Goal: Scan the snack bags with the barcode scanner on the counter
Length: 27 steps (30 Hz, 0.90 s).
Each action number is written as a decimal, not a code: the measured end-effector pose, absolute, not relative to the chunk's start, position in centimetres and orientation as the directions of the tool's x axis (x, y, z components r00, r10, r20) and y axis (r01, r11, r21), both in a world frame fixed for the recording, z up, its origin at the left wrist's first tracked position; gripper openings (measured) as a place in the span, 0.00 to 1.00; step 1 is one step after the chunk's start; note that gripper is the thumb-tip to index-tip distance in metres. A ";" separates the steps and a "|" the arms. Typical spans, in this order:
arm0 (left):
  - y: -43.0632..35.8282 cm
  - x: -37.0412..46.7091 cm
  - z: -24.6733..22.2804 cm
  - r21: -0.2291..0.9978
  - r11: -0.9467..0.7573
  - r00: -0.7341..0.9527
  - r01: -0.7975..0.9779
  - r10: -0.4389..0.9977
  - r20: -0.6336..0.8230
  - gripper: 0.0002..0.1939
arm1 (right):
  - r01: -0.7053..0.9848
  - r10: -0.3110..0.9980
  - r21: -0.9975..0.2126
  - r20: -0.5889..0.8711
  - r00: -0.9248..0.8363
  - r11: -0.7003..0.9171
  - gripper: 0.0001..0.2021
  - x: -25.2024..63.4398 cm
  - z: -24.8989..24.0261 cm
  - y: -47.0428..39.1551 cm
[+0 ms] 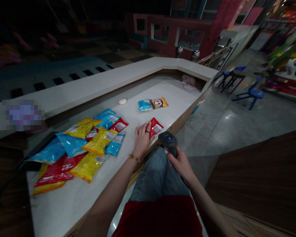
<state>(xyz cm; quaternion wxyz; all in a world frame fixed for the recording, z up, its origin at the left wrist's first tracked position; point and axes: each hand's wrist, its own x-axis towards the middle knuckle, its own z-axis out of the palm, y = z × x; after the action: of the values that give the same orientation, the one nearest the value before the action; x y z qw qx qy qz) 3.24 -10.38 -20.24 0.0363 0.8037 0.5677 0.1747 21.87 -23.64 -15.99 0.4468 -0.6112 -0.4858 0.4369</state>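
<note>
My left hand (142, 139), with a dark ring and a bracelet, has its fingers closed over the left end of a red snack bag (155, 127) lying on the white counter (135, 128). Part of that bag is hidden under the fingers. In my right hand (182, 160) is a dark handheld barcode scanner (168, 140), gripped by its handle above my lap. A blue light shows on its top. Just beyond the red bag lie a blue snack bag (144, 105) and a yellow-and-brown snack bag (159, 102) with a cartoon monkey face.
Left on the counter is a pile of yellow (100, 141), blue (72, 144) and red snack bags. A white rounded object (122, 101) sits behind it. The raised counter ledge (106, 79) runs along the back. Blue chairs (252, 93) stand on the floor at right.
</note>
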 end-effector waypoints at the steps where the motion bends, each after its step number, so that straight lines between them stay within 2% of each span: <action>1: -10.4 3.3 -20.3 0.265 -0.349 0.289 0.899 0.927 0.241 0.36 | 0.200 0.984 -0.971 -0.101 0.148 -0.130 0.16 21.9 -16.0 -23.7; 12: -10.3 3.1 -20.5 0.292 -0.359 0.287 0.886 0.921 0.262 0.35 | 0.191 0.979 -0.972 -0.103 0.174 -0.136 0.16 21.8 -15.8 -23.9; 16: -10.3 3.2 -20.4 0.345 -0.343 0.258 0.874 0.928 0.268 0.34 | 0.182 0.978 -0.974 -0.103 0.184 -0.137 0.16 21.8 -15.3 -24.1; 20: -11.3 2.1 -19.2 0.384 -0.292 0.182 0.876 0.937 0.297 0.30 | 0.178 0.976 -0.976 -0.091 0.197 -0.126 0.17 21.9 -14.7 -24.5; 23: -12.9 -1.0 -16.8 0.365 -0.259 0.102 0.894 0.912 0.397 0.31 | 0.183 0.973 -0.975 -0.083 0.214 -0.123 0.18 22.1 -14.5 -24.7; 27: -15.3 -7.9 -12.5 0.359 -0.078 -0.129 0.930 0.846 0.518 0.33 | 0.181 0.976 -0.976 -0.082 0.200 -0.119 0.19 22.1 -14.6 -24.5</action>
<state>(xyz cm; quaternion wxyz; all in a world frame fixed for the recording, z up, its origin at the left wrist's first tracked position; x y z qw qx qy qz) -7.87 -15.34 -12.50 -0.0645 0.6567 0.6760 0.3280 22.12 -24.49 -14.57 0.4691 -0.6164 -0.4694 0.4239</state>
